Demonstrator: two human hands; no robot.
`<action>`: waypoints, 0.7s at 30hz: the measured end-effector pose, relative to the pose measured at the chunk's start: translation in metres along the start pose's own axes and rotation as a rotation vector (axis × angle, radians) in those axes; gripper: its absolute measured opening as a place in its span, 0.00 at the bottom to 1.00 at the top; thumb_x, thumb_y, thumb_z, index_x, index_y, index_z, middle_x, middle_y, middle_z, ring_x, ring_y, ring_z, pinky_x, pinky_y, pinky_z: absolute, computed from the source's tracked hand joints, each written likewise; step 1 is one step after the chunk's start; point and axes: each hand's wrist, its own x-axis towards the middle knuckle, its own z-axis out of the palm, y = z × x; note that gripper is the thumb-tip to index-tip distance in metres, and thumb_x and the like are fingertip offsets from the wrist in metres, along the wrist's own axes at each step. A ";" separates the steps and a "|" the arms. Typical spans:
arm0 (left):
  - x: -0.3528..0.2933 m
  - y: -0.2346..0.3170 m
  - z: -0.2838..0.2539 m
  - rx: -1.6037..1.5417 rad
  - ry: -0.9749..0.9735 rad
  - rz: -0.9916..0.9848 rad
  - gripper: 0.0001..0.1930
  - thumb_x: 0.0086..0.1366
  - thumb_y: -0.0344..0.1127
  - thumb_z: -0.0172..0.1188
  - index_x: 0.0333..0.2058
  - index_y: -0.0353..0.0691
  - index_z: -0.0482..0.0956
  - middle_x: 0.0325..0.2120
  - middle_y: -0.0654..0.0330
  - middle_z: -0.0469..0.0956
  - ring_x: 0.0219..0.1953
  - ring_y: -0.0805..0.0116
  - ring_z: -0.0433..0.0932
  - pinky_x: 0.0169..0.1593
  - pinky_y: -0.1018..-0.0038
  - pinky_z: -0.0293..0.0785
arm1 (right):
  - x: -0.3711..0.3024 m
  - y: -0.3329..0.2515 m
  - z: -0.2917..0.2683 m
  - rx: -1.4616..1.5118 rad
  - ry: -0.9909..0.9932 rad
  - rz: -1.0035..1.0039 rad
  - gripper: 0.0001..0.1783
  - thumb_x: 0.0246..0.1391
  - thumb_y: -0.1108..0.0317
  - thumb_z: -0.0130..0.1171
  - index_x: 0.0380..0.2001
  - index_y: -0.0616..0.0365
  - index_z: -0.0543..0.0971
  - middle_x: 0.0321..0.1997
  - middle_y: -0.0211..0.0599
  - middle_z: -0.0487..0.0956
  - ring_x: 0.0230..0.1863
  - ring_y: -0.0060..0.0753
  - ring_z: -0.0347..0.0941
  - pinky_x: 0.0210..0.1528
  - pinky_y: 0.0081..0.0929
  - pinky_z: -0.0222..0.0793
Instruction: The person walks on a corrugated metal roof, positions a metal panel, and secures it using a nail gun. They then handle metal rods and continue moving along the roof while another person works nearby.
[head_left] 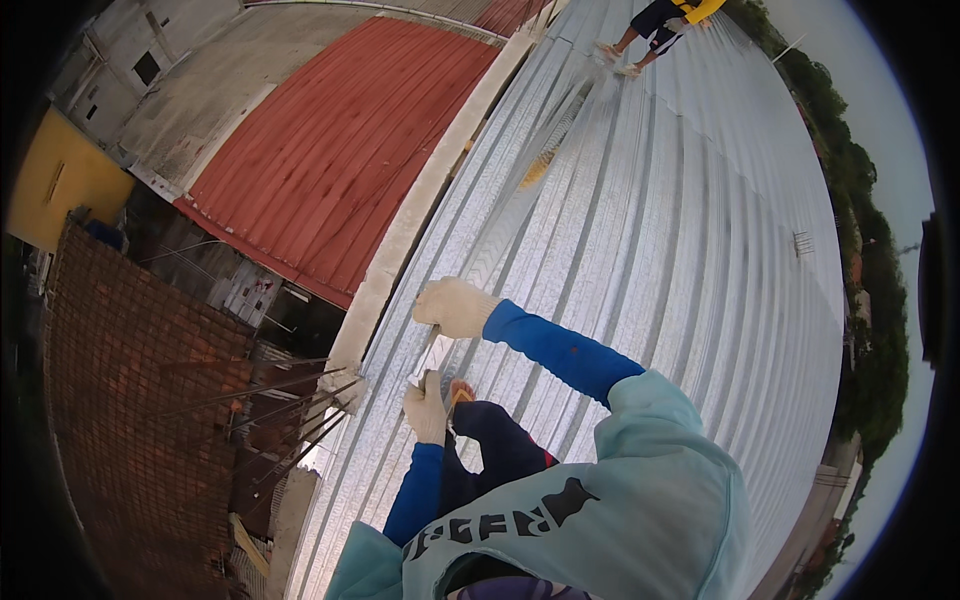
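A long, narrow strip of shiny sheet metal point(490, 250) runs up the roof from my hands toward a co-worker's feet. My right hand point(458, 308), in a cream knitted glove and blue sleeve, is closed on the strip near its close end. Just below it, my left hand point(425, 410), gloved the same way, grips the bright end piece with the thumb up along it. The fingers' undersides are hidden. Beneath both hands lies the ribbed silver metal roof point(640, 270). My sandalled foot point(461, 391) rests on it beside my left hand.
A co-worker point(662, 30) in a yellow top stands on the roof at the far end. A concrete parapet point(395, 250) edges the roof's left side, with rusty rods point(290, 400) jutting out. Beyond are a lower red metal roof point(350, 140) and a tiled roof point(140, 400).
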 end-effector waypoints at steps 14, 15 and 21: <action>-0.032 0.235 -0.089 0.079 0.051 0.414 0.16 0.74 0.39 0.63 0.31 0.32 0.77 0.24 0.69 0.71 0.28 0.79 0.61 0.31 0.72 0.61 | 0.043 -0.022 -0.221 0.012 0.176 -0.150 0.26 0.48 0.62 0.75 0.52 0.53 0.81 0.51 0.43 0.82 0.56 0.51 0.78 0.59 0.47 0.74; -0.031 0.257 -0.093 0.122 0.045 0.423 0.15 0.74 0.38 0.62 0.32 0.32 0.78 0.25 0.70 0.72 0.29 0.80 0.61 0.31 0.73 0.60 | 0.036 -0.007 -0.247 -0.009 0.194 -0.166 0.31 0.48 0.60 0.76 0.56 0.52 0.80 0.56 0.44 0.81 0.60 0.51 0.77 0.63 0.47 0.73; -0.046 0.357 -0.081 0.197 0.219 0.487 0.15 0.73 0.39 0.61 0.34 0.30 0.80 0.26 0.70 0.74 0.28 0.80 0.62 0.32 0.75 0.59 | -0.030 0.180 -0.356 -0.221 0.169 0.162 0.50 0.45 0.62 0.77 0.73 0.54 0.70 0.75 0.47 0.73 0.75 0.51 0.68 0.77 0.44 0.65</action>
